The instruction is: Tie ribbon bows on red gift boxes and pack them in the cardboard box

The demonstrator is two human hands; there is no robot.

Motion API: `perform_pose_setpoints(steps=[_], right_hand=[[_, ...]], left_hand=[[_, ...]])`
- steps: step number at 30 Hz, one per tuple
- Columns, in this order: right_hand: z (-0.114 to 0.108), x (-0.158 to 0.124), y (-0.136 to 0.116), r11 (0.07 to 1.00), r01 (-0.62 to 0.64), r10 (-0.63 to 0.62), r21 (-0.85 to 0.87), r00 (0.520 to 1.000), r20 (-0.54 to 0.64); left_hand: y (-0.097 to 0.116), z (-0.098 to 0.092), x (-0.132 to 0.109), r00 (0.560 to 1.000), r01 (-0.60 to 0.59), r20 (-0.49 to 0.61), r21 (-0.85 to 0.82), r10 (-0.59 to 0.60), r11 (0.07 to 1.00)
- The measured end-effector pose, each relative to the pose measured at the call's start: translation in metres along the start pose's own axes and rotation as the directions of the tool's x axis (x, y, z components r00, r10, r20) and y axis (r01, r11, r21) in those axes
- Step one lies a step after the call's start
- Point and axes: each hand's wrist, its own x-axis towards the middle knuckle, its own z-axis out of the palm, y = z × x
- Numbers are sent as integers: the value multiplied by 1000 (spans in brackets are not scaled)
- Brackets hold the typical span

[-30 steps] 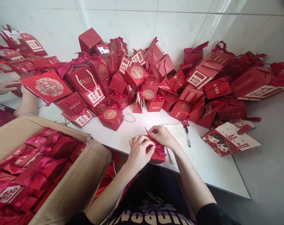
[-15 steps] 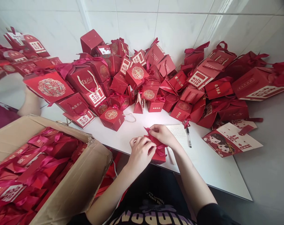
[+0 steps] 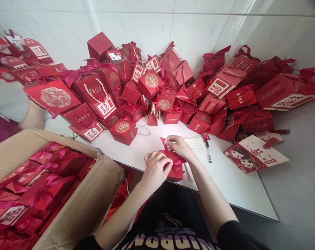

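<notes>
Right fingers point(image 3: 171, 140): your right hand point(image 3: 180, 147) has thumb and forefinger closed in a pinch on a tail of the magenta-red satin ribbon point(image 3: 173, 157), raised just above the box.
Left fingers point(image 3: 164, 163): your left hand point(image 3: 154, 169) is curled shut over the same ribbon where it crosses the box top. The thumb is hidden, so I cannot tell exactly where it grips.
Box: the small red cardboard gift box point(image 3: 175, 174) sits between your hands at the near edge of the white counter point(image 3: 232, 189), partly over the edge.
Doing it well, as I judge it: pin the crossing hard with the left pinch and draw the tail flat with the right, with no twist. Pull along the box top, not upward, so the light box does not tip. Slide it farther onto the counter for support.
Just beyond: a lined white paper sheet point(image 3: 197, 145) under your right wrist, with a black pen point(image 3: 208, 152) beside it.
Farther out: a heap of red gift boxes point(image 3: 157, 85) against the tiled wall, and a flat printed card with a cartoon couple point(image 3: 251, 157) to the right.
Left side: an open brown cardboard carton point(image 3: 95, 201) full of ribboned boxes. Another person's forearm point(image 3: 32, 116) is behind it, well apart from your hands.
</notes>
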Motion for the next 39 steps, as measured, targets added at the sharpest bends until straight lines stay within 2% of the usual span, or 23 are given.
perform_pose_setpoints(steps=[5,9,11,13,15,16,20,23,26,28,39], right_hand=[[-3,3,1,998,-17,12,-57,997,-73],[-28,-21,12,980,-87,58,-178,985,-164],[-43,-41,19,947,-196,173,-256,979,-108],[-56,-60,25,941,-253,270,-225,962,48],[-62,-73,25,964,-217,238,-151,961,139],[-64,-75,24,978,-172,188,-120,973,132],[-59,-64,16,997,-2,1,-75,1000,-23],[-48,-44,13,996,91,-90,15,995,-43],[-36,-30,11,986,69,-71,153,998,3],[-30,-24,10,986,36,-36,165,999,-3],[-20,-11,8,998,-4,-5,-69,992,-123]], left_hand=[[2,0,-1,1000,8,6,-3,-8,1000],[1,0,-2,1000,16,-12,4,-16,1000],[1,0,-2,1000,15,-15,7,-15,1000],[1,1,-2,1000,12,-15,3,-12,1000],[1,1,-1,1000,9,-11,-2,-9,1000],[1,1,-1,1000,7,-6,-5,-7,1000],[2,-1,0,1000,5,10,-10,-5,1000],[3,-3,0,1000,7,13,-1,-7,1000],[5,-4,0,1000,6,20,13,-6,1000],[5,-5,0,1000,-5,30,11,4,1000],[5,-2,2,1000,-7,20,10,7,1000]])
